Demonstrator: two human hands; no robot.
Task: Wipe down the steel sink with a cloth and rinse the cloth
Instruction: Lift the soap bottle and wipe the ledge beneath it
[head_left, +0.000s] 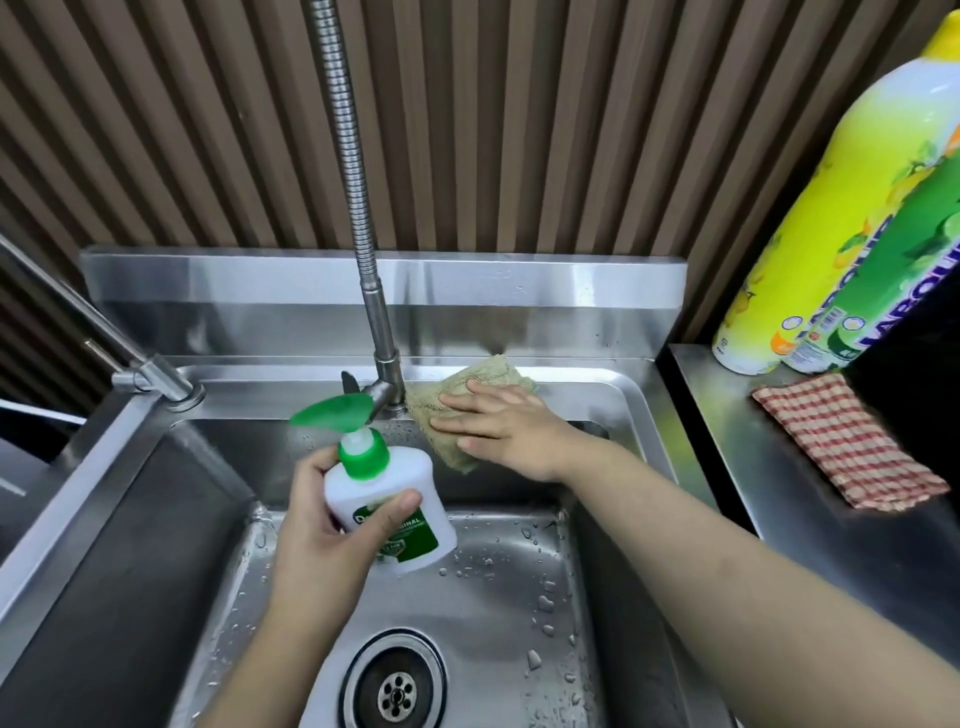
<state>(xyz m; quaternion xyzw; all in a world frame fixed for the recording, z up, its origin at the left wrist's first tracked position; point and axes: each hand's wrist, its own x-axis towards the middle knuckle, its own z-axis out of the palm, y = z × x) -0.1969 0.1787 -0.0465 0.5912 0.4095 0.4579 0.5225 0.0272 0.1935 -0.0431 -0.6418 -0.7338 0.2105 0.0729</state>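
Note:
A beige-green cloth (480, 375) lies on the back ledge of the steel sink (613, 400), just right of the tap base. My right hand (501, 423) presses flat on it with straight fingers. My left hand (324, 519) grips a white soap bottle with a green pump (382, 499), lifted above the wet basin. The basin floor carries water drops around the drain (396, 693).
A flexible steel tap (363, 249) rises from the back ledge. A second tap (150, 376) stands at the left beside another basin. On the right counter stand a tall yellow-green detergent bottle (841, 223) and a red checked cloth (847, 441).

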